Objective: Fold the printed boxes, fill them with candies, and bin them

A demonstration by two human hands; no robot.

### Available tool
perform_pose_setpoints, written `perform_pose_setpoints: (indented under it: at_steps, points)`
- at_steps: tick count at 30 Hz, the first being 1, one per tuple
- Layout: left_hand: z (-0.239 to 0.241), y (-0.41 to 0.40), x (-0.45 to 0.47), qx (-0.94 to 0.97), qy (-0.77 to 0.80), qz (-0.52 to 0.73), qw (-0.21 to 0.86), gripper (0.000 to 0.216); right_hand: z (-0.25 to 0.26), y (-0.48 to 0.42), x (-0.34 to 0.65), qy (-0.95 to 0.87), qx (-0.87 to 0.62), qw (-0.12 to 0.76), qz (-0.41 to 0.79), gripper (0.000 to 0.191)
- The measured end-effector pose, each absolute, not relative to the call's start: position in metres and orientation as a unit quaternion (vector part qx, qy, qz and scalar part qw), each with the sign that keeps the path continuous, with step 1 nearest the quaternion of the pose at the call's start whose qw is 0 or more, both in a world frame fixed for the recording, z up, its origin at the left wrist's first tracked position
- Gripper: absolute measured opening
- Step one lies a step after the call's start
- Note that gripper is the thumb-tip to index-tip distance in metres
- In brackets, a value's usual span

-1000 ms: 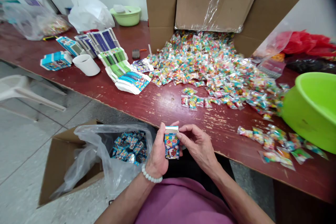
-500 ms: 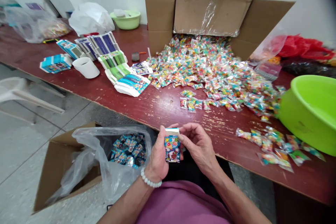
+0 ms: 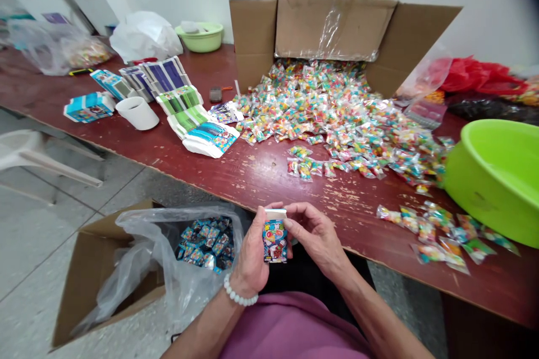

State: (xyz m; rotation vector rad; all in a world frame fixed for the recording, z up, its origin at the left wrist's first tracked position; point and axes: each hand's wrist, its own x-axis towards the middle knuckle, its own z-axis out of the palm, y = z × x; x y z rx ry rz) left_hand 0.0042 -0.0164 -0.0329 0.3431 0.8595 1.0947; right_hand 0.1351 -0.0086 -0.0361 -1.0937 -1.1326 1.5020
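A small printed carton [image 3: 275, 240] stands upright between both hands, just below the near edge of the dark red table [image 3: 261, 171]. My left hand [image 3: 251, 252], with a white bead bracelet on the wrist, is wrapped round the carton's left side and back. My right hand [image 3: 316, 234] pinches the white flap at the carton's top with thumb and fingers. Straight ahead on the table, a big heap of small colourful sachets [image 3: 332, 109] spills from an open cardboard box [image 3: 337, 28].
On the floor at my left, a cardboard box [image 3: 90, 269] lined with a clear bag holds several filled cartons [image 3: 204, 241]. Flat carton blanks [image 3: 185, 112] and a white cup [image 3: 137, 113] lie left on the table. A green basin [image 3: 497, 176] stands right, loose sachets [image 3: 438, 227] before it.
Both hands and the carton stay in nearly the same place. My right fingers have pressed the white top flap lower. The view has tilted slightly downward.
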Motion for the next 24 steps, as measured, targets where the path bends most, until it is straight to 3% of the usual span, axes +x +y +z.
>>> perform_pose_setpoints:
  at_steps: [6, 10, 18, 24]
  points:
    - [-0.035, -0.018, 0.007, 0.134, 0.394, 0.511, 0.752, 0.050, -0.045, -0.012, 0.130, -0.434, -0.493, 0.533, 0.534, 0.030]
    - [-0.034, -0.019, 0.008, 0.134, 0.399, 0.521, 0.743, 0.048, -0.043, -0.010, 0.136, -0.542, -0.487, 0.498, 0.470, 0.016]
    - [-0.032, -0.016, 0.005, 0.145, 0.386, 0.489, 0.769, 0.046, -0.035, 0.000, 0.141, -0.525, -0.447, 0.481, 0.541, 0.014]
    - [-0.033, -0.012, 0.001, 0.146, 0.390, 0.462, 0.783, 0.048, -0.031, 0.000, 0.144, -0.646, -0.411, 0.443, 0.466, 0.009]
